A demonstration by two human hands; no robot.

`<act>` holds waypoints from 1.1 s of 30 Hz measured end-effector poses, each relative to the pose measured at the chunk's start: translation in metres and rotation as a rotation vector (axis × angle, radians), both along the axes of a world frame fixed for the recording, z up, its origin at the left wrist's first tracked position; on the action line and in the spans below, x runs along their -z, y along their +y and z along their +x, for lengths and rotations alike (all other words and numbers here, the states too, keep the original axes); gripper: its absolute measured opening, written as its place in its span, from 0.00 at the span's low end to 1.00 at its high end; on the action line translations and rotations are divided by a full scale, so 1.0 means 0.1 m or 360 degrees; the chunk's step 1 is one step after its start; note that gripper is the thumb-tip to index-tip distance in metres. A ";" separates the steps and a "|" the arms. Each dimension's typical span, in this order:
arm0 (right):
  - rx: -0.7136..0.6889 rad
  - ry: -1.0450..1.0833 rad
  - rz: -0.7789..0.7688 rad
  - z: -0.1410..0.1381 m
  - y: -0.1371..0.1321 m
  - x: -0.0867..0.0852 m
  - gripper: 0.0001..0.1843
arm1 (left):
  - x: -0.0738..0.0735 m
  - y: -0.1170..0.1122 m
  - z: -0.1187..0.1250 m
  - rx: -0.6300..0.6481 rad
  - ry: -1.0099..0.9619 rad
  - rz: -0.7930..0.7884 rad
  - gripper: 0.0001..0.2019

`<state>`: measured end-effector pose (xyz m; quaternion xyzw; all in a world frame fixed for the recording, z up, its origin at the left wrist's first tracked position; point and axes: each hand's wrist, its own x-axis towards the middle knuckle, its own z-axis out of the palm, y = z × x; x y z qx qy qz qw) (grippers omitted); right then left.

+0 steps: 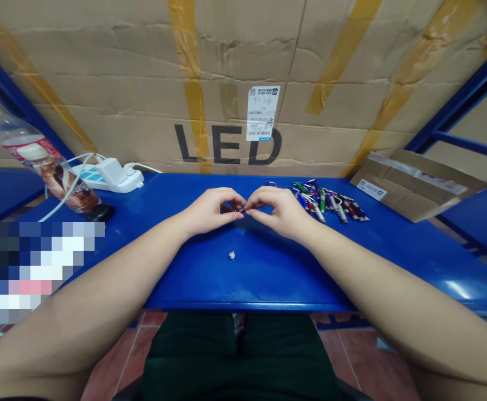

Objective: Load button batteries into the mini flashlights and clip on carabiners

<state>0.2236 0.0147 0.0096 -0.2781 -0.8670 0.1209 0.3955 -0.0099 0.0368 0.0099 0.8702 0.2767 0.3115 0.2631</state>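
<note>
My left hand [212, 211] and my right hand [279, 211] meet over the blue table [210, 278], thumbs and fingertips pinched together. A tiny dark, reddish item [240, 210] shows between the fingertips; the fingers cover most of it, so its kind is unclear. On the table nearer to me lies a small round silvery piece [232, 255], apart from both hands. Just right of my right hand is a pile of small metal keychain flashlights [322, 201] in several colours, with carabiner clips. A loose-looking purple-red clip [271, 183] lies behind my right hand.
At the left, a plastic drink bottle [65, 184] stands beside a white power strip [130, 179] with a plugged-in adapter and cables. A small cardboard box [418, 184] sits at the right. A large taped carton [143, 111] marked LED walls off the back.
</note>
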 end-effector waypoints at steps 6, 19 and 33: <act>-0.0032 0.0006 0.0014 -0.01 -0.01 0.00 0.04 | 0.02 0.00 0.01 -0.0005 -0.0051 -0.0059 0.11; 0.0286 -0.0862 0.0098 -0.05 0.05 0.14 0.16 | -0.09 0.04 -0.09 -0.0023 -0.0005 0.0398 0.04; 0.0236 -0.0866 -0.0109 -0.07 0.10 0.13 0.04 | -0.06 0.01 -0.10 -0.0087 -0.0055 0.0115 0.07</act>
